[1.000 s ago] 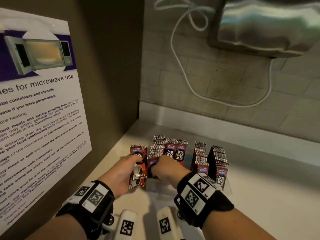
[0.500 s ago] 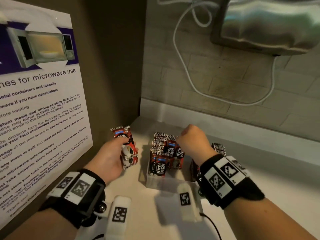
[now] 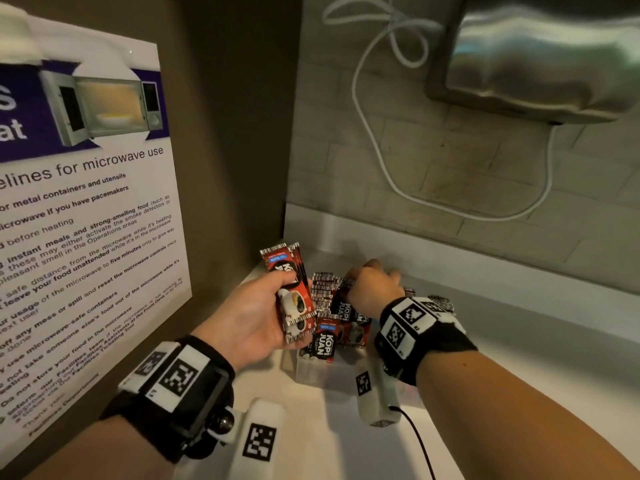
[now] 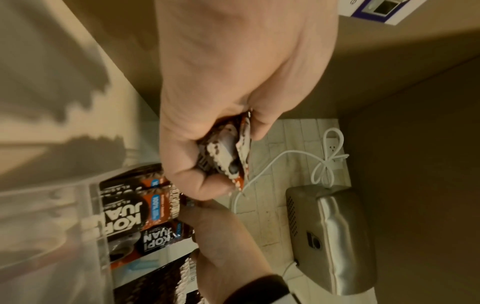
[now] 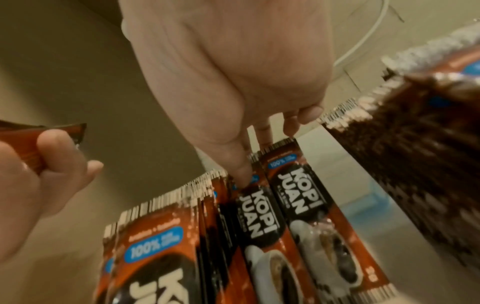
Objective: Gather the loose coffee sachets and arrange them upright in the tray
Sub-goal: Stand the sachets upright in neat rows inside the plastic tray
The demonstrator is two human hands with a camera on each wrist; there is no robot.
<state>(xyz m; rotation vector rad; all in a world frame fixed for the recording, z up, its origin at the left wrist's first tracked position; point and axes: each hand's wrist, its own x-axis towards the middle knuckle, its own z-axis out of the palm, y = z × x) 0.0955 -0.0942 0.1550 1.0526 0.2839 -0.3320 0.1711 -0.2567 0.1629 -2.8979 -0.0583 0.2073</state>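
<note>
A clear plastic tray (image 3: pixel 325 375) stands on the white counter in the corner, with rows of red and black coffee sachets (image 3: pixel 325 341) upright in it. My left hand (image 3: pixel 256 313) grips a small bunch of loose sachets (image 3: pixel 294 296) just left of the tray, slightly tilted. In the left wrist view the bunch (image 4: pixel 226 156) sticks out of the closed fingers. My right hand (image 3: pixel 372 289) reaches down over the middle rows. Its thumb presses the face of a standing sachet (image 5: pixel 259 216) and its fingers go behind the row, pinching it.
A microwave poster (image 3: pixel 86 202) covers the left wall close to my left arm. A steel wall unit (image 3: pixel 536 57) hangs at upper right with a white cable (image 3: pixel 374 140) looping down the tiled wall. The counter (image 3: pixel 519 341) stretches right of the tray.
My left hand drew its bunch of sachets away from the tray's front left and lifted it beside the tray. My right hand moved from the front row back to the middle rows.
</note>
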